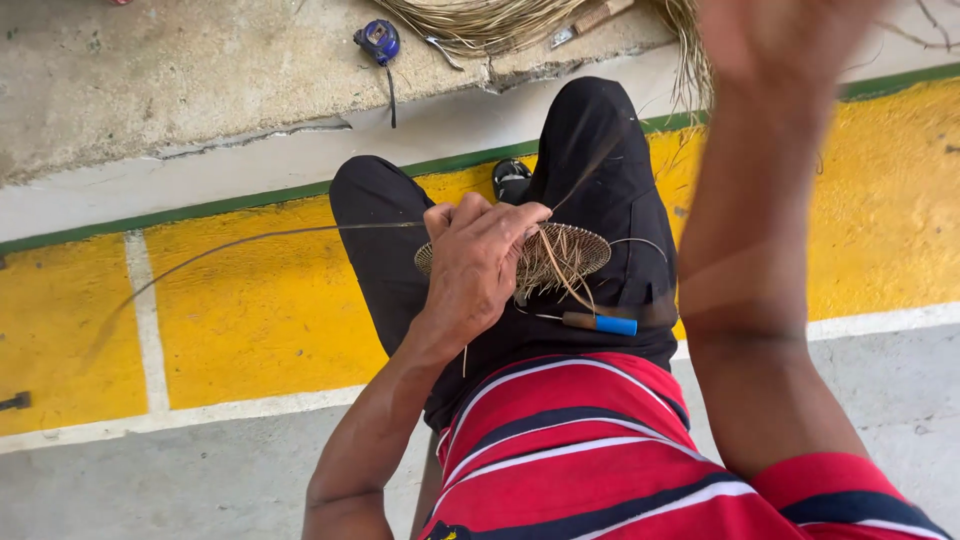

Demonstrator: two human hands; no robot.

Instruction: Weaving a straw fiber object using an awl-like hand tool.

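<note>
Head view, looking down at a seated person's lap. Left hand (478, 262), centre of the frame, is closed around the near edge of a small round woven disc (560, 255) of pale straw-coloured fibre. Disc lies roughly flat on the black-trousered right thigh, just right of the hand; loose fibre ends stick out of its face. One long thin strand (250, 240) runs from under the left fingers out toward the left of the frame, bowing down over the yellow painted floor band (240, 320).

Right hand (780, 35) is raised at the upper right, heavily motion-blurred and partly cut by the top edge; cannot tell whether it is open or closed, or whether it holds a strand. Forearm runs down the right side of the frame.

A thin tool with a blue and brown handle (598, 323) lies on the lap just below the disc, apart from both hands.

Upper frame: bundle of raw fibre (480, 22) on the concrete step, blue tape measure (379, 40) just left of it. Dark sandal (511, 178) between the knees. Red striped shirt (590, 450) at the bottom.
</note>
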